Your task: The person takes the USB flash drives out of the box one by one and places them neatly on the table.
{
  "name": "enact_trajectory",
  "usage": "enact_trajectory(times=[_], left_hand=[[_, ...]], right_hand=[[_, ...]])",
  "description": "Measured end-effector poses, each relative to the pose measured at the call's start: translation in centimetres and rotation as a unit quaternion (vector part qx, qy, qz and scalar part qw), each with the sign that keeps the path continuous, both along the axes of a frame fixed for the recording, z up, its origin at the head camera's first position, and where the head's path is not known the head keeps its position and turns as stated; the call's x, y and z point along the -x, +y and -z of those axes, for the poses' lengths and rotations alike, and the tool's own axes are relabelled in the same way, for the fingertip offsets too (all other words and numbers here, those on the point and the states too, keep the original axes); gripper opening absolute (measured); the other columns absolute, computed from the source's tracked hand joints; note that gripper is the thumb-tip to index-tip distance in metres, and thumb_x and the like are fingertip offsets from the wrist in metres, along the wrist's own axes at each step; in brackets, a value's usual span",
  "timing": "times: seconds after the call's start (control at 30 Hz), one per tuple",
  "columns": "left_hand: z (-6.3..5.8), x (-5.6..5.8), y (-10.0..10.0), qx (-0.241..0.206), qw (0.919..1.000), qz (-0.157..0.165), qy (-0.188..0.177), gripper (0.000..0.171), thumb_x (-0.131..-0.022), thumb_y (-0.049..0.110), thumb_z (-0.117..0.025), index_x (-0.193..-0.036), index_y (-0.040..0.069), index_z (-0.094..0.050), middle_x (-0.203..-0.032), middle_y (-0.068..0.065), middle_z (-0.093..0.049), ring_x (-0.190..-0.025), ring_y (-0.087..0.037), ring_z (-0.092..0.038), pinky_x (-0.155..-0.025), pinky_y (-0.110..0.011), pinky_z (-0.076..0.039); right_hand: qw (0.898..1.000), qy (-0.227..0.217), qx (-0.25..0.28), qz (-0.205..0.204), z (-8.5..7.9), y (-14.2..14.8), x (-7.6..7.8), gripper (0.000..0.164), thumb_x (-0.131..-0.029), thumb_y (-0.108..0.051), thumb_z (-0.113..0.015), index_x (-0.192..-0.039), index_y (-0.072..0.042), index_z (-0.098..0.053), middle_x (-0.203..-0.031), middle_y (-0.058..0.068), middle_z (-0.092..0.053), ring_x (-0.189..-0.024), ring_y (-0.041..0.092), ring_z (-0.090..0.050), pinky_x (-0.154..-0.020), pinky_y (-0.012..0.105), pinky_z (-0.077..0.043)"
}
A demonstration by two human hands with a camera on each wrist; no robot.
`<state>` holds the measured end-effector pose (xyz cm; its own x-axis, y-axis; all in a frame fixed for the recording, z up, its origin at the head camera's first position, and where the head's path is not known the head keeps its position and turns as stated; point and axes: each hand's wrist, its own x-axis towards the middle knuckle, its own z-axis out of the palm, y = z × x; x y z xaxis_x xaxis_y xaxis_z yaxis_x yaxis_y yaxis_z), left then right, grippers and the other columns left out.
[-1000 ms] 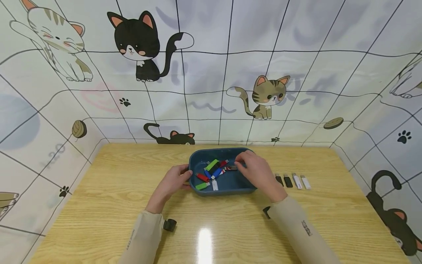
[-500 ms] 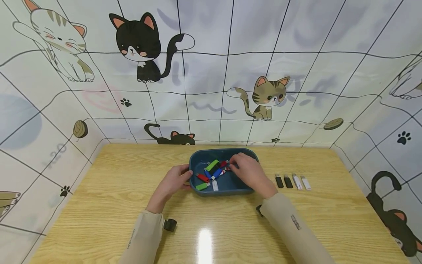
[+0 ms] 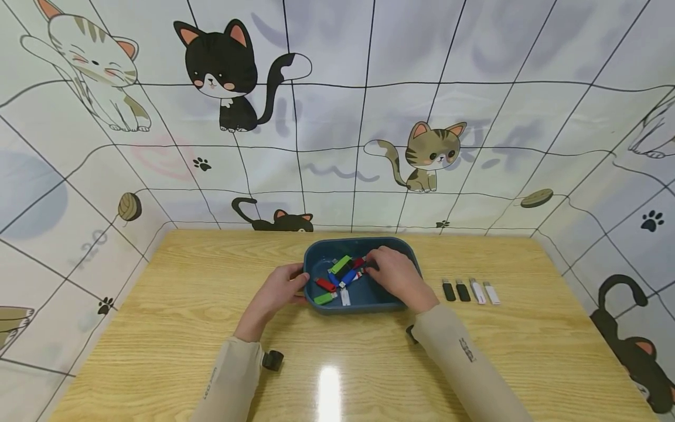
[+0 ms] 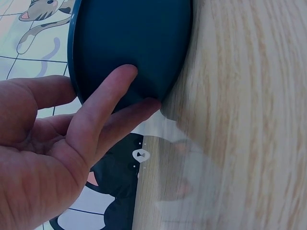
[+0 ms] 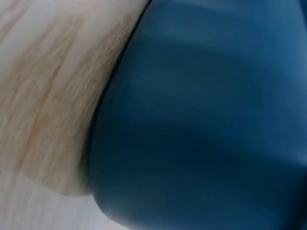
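Note:
The blue plastic tray holds several USB sticks: a lime green USB stick, a red USB stick, a blue USB stick and a white USB stick among them. My left hand grips the tray's left end, with the thumb at the rim and fingers against the outer wall in the left wrist view. My right hand reaches into the tray, thumb and fingertips curled around a dark USB stick that they mostly hide. The right wrist view shows only the tray's outside and the tabletop.
Right of the tray, two black USB sticks and two white USB sticks lie in a row. The wooden table meets a cat-patterned backdrop behind and at both sides.
My right hand has moved slightly left and down onto the dark USB stick, which was visible a second ago. The left hand stays at the tray's end.

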<state>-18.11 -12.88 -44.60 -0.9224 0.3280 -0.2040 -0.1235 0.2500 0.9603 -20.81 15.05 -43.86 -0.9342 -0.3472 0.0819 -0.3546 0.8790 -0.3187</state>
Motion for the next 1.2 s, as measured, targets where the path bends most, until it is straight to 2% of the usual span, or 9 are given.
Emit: enact_trajectory(times=[0.23, 0.47, 1.2], left_hand=[[-0.1, 0.0, 0.0, 0.001, 1.0000, -0.002, 0.000, 0.043, -0.110, 0.008, -0.047, -0.149, -0.009, -0.047, -0.128, -0.027, -0.064, -0.105, -0.037, -0.071, -0.085, -0.045, -0.062], [0.0, 0.0, 0.1, 0.007, 1.0000, -0.005, 0.001, 0.043, -0.109, 0.009, -0.048, -0.149, -0.009, -0.047, -0.127, -0.026, -0.065, -0.103, -0.035, -0.072, -0.083, -0.044, -0.063], [-0.1, -0.1, -0.1, -0.002, 1.0000, 0.006, 0.005, 0.043, -0.110, 0.008, -0.046, -0.149, -0.011, -0.045, -0.132, -0.029, -0.062, -0.110, -0.039, -0.070, -0.083, -0.043, -0.063]], right_hand=[[1.000, -0.011, -0.019, -0.009, 0.0, -0.2, 0.4, 0.025, -0.095, -0.017, -0.077, -0.117, -0.004, -0.076, -0.102, 0.009, -0.069, -0.091, 0.025, -0.065, -0.082, 0.044, -0.057], [0.999, -0.024, -0.031, -0.006, 0.4, -0.4, 0.7, 0.023, -0.096, -0.016, -0.076, -0.115, -0.004, -0.076, -0.099, 0.008, -0.068, -0.083, 0.021, -0.059, -0.077, 0.040, -0.056], [0.999, -0.010, -0.034, -0.017, 1.0, -0.7, 0.9, 0.016, -0.093, -0.010, -0.077, -0.107, -0.001, -0.076, -0.092, 0.008, -0.066, -0.079, 0.021, -0.056, -0.075, 0.039, -0.056]])
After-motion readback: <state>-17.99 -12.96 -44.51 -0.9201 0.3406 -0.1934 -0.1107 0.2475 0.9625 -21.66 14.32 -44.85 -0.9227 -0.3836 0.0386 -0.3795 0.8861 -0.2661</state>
